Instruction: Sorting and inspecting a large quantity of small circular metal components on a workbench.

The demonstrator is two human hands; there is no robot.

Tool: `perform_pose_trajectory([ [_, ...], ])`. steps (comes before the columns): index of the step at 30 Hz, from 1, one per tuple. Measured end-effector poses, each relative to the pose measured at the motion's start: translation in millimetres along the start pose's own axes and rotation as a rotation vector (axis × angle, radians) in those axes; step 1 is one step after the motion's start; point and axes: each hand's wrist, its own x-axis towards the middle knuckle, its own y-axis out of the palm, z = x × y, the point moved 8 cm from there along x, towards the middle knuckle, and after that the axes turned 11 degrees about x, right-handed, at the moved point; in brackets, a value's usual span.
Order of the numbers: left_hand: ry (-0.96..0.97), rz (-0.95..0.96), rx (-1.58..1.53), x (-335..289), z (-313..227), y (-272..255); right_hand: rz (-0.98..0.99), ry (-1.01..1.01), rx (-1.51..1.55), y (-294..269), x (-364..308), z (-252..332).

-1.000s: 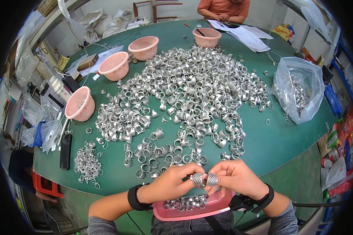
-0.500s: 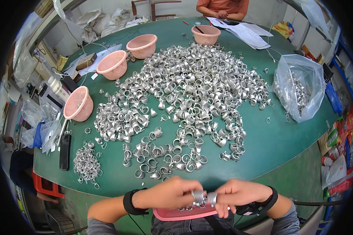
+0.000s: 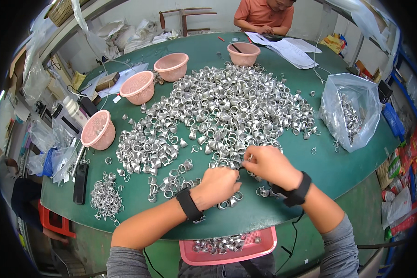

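Note:
My left hand (image 3: 219, 186) is over the near edge of a big heap of silver ridged metal rings (image 3: 236, 104), back upward and fingers curled down. My right hand (image 3: 269, 166) is beside it, slightly farther out, with its thumb and fingers bent together among the rings. What either hand holds, if anything, is hidden behind the fingers. On my lap lies a pink basket (image 3: 190, 254) containing more of these rings.
Peach plastic baskets (image 3: 98, 129) stand left of and behind the heap. A small pile of thin rings (image 3: 106, 198) lies near left, beside a black phone-like object (image 3: 80, 183). At right is a clear bag of rings (image 3: 352, 111). Across the green table (image 3: 310, 185) sits a person by papers (image 3: 292, 51).
Both hands have moved from above the lap basket, where they held ridged rings, forward to the near edge of the heap. The basket and its rings now show uncovered.

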Motion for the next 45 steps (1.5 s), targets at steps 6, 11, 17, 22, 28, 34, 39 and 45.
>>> perform_pose_trajectory([
  [6, -0.020, -0.114, -0.094, -12, -8, -8, -0.081, -0.162, -0.348, 25, 5, -10],
  [11, -0.066, -0.192, -0.472, -40, 12, -30, -0.113, -0.090, 0.070, -2, -17, 3],
  [17, -0.287, 0.279, -1.511, -62, 0, 0, 0.199, 0.340, 1.013, 30, -64, 1],
  [22, -0.310, 0.358, -1.751, -70, -11, 3, 0.275, 0.463, 1.193, 46, -77, 8],
  [28, -0.022, -0.062, -1.031, -69, -11, -34, -0.019, 0.071, 0.844, 17, -81, 28],
  [34, 0.145, -0.314, -0.798, -78, -17, -54, -0.172, -0.184, 0.528, -4, -87, 50],
  [39, 0.188, -0.367, -0.722, -80, -17, -62, -0.196, -0.320, 0.419, -8, -89, 60],
  [45, 0.182, -0.358, -0.745, -81, -16, -58, 0.019, 0.033, 0.820, 13, -87, 41],
])
